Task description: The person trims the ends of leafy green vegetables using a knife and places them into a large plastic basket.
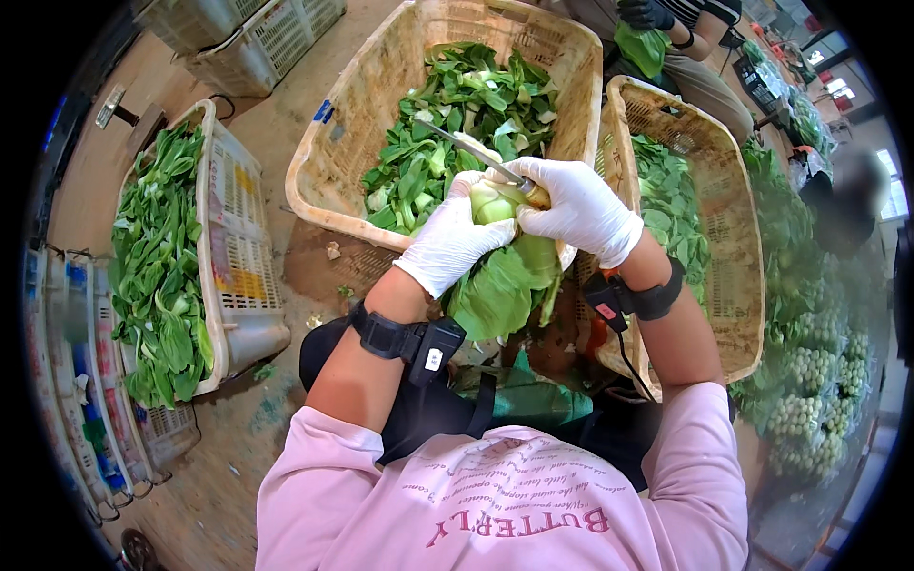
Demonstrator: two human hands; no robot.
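Note:
White gloves cover both of my hands, which meet over the near edge of a large dirty cream crate (pixel 303 176). My left hand (pixel 444 240) is closed around a head of bok choy (pixel 495 293), its pale base up and its broad green leaves hanging toward me. My right hand (pixel 588 211) grips a knife (pixel 446 136) by its wooden handle, with the thumb against the bok choy. The blade points left and away, crossing the pale base. Loose leaves and cut stem pieces (pixel 419 176) lie in the crate below.
To the left stands a crate (pixel 211 257) heaped with bok choy. On the right, another crate (pixel 752 285) holds green leaves. Bagged vegetables (pixel 814 400) are piled beyond it. Stacked crates (pixel 276 48) stand far left. A co-worker's dark-gloved hand (pixel 645 13) holds greens at the top.

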